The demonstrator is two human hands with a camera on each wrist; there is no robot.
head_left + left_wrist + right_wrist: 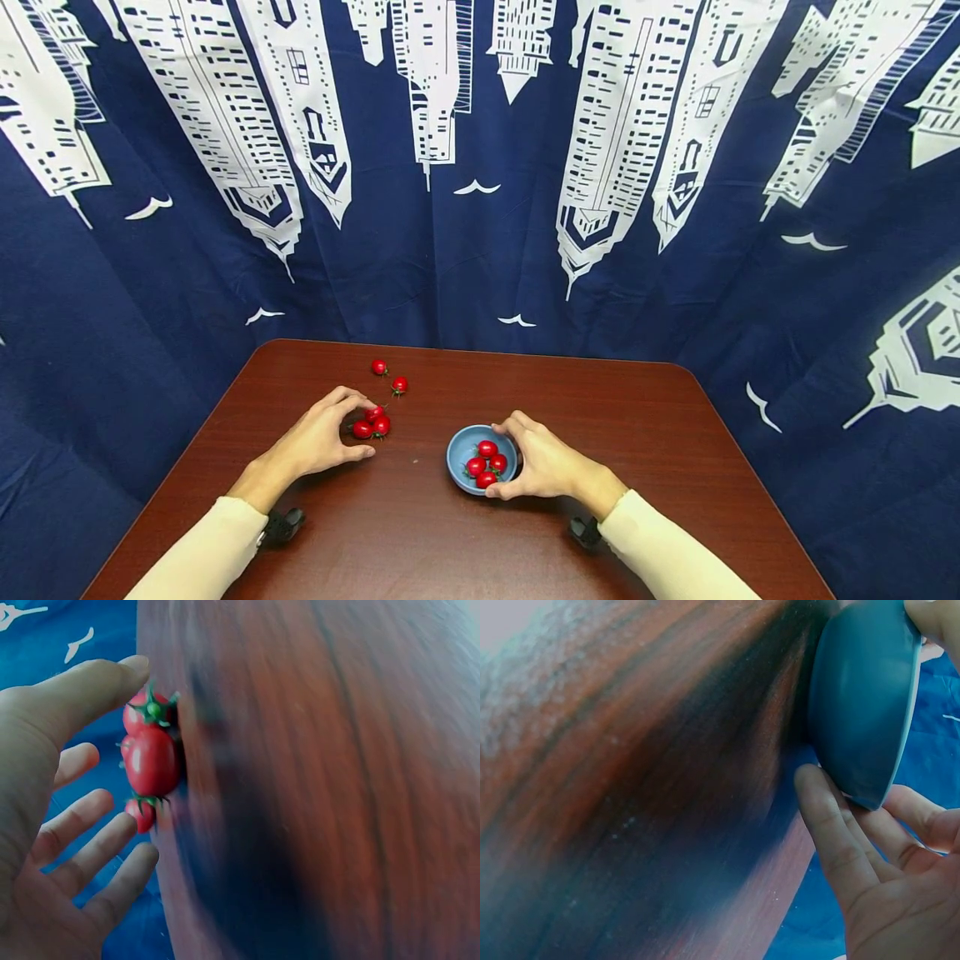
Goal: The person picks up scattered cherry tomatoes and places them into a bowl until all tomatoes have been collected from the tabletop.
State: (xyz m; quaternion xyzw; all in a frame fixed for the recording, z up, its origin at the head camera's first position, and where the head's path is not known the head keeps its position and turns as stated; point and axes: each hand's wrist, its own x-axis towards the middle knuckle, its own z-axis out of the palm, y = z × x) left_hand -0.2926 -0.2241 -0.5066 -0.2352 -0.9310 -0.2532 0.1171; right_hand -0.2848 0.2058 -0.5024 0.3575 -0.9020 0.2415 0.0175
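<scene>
My left grip (324, 435) is spread around three clustered cherry tomatoes (381, 427) on the table (420, 533); whether any finger touches them, I can't tell. My right grip (551, 462) pinches the blue bowl (458, 457) between thumb and fingers, four cherry tomatoes (476, 467) inside it. I'd judge this a reach for one tomato while steadying the bowl; it calls for a narrow pinch, since neighbours crowd each fruit. Two loose cherry tomatoes (400, 384) lie beyond, before the navy skyline cloth (465, 258).

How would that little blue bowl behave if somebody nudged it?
The bowl is probably stiff: its rounded wall shows no sagging. It looks wide and shallow, so a gentle push might slide rather than tip it. The glossy, rounded tomatoes inside would likely roll about.
</scene>
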